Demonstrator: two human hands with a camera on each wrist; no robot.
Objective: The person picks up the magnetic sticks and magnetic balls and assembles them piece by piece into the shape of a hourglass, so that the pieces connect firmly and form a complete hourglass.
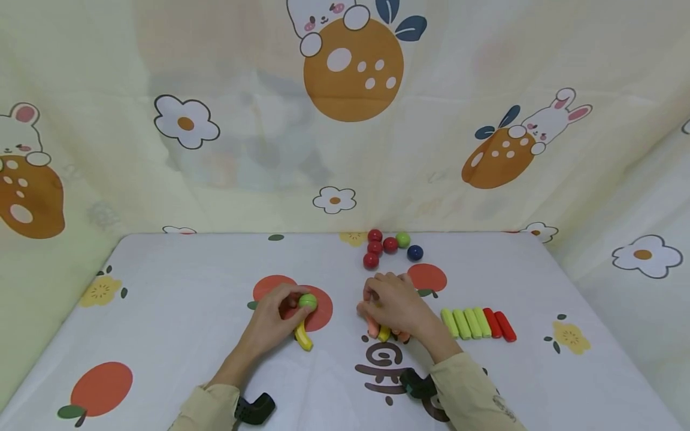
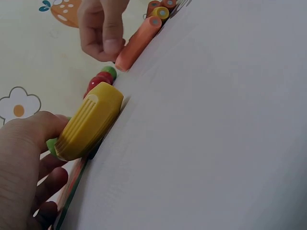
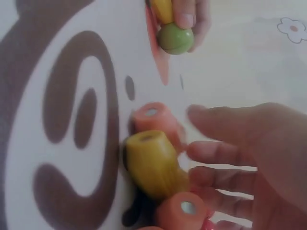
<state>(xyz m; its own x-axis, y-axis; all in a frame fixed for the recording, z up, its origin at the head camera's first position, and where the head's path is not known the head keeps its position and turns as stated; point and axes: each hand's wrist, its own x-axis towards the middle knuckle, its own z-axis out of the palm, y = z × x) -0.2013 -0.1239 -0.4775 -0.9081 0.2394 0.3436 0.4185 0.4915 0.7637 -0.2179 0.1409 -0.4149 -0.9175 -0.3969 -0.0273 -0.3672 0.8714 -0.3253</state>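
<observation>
My left hand (image 1: pixel 272 320) pinches a green ball (image 1: pixel 308 301) between thumb and fingers. A yellow curved piece (image 1: pixel 303 336) lies against the ball on its near side; the left wrist view shows this yellow piece (image 2: pixel 91 120) large, with the ball mostly hidden behind it. My right hand (image 1: pixel 396 302) hovers over a small group: an orange stick (image 1: pixel 370 323), a yellow piece (image 1: pixel 384 333) and more orange ones partly covered by the hand. In the right wrist view the fingers of my right hand (image 3: pixel 235 163) are spread beside the yellow piece (image 3: pixel 153 163) and orange pieces (image 3: pixel 181 211); contact is unclear.
Several red balls (image 1: pixel 374 248), a green ball (image 1: pixel 402 240) and a dark blue ball (image 1: pixel 415 252) sit near the back edge. To the right lie light green sticks (image 1: pixel 463 324) and two red sticks (image 1: pixel 505 326) in a row. A patterned white cloth (image 1: pixel 188 263) covers the table.
</observation>
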